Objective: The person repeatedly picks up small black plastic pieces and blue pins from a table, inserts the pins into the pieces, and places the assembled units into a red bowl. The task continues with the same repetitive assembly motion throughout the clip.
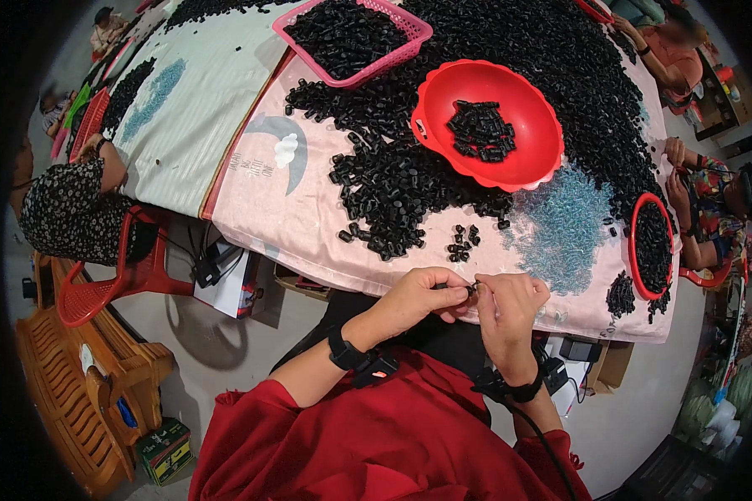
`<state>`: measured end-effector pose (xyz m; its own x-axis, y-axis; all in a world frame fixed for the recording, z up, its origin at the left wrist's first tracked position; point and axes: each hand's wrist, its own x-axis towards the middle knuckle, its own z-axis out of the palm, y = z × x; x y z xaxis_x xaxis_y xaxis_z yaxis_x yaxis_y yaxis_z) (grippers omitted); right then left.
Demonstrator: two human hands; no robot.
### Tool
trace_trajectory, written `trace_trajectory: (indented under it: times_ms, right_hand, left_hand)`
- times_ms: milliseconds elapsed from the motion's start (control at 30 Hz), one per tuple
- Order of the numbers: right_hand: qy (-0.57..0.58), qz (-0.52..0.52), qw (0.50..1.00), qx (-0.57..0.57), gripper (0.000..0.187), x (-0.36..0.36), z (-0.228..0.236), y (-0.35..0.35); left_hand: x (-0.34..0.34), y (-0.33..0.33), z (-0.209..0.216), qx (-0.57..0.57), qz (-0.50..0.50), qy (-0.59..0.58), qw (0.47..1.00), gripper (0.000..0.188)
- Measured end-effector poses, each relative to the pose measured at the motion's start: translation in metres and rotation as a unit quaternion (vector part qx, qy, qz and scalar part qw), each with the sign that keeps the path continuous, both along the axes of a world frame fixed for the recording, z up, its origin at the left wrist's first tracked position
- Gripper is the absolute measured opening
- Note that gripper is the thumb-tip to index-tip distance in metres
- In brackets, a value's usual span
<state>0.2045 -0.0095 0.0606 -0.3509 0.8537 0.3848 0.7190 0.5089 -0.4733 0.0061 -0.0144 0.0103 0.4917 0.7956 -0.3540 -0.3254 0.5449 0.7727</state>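
My left hand (pixel 414 299) and my right hand (pixel 511 313) meet fingertip to fingertip at the front edge of the pink cloth. Between them is a small black plastic part (pixel 474 287), pinched from both sides; its details are too small to tell. Just beyond my fingers lies a little group of black parts (pixel 459 242). Farther off spreads a heap of short black cylindrical parts (pixel 384 196). To the right of it is a patch of small clear-blue pieces (pixel 564 230). A red scalloped bowl (pixel 443 96) holds a cluster of black parts.
A pink basket (pixel 426 32) full of black parts stands at the back. At right is a red oval basket (pixel 635 259), near other people at the table. A red plastic chair (pixel 100 292) and a wooden bench (pixel 67 367) stand at left.
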Motion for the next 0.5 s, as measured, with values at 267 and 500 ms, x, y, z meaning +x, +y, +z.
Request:
trace_trajectory:
  times_ms: [267, 500]
  right_hand:
    - [-0.028, 0.010, 0.999, 0.014, 0.016, 0.001, -0.002, -0.001]
    - [-0.085, 0.036, 0.996, -0.002, 0.027, 0.001, 0.010, -0.003]
  left_hand:
    - [0.005, -0.002, -0.004, 0.005, 0.019, -0.002, 1.000, 0.026]
    - [0.005, -0.003, 0.001, -0.042, 0.040, -0.009, 0.998, 0.024]
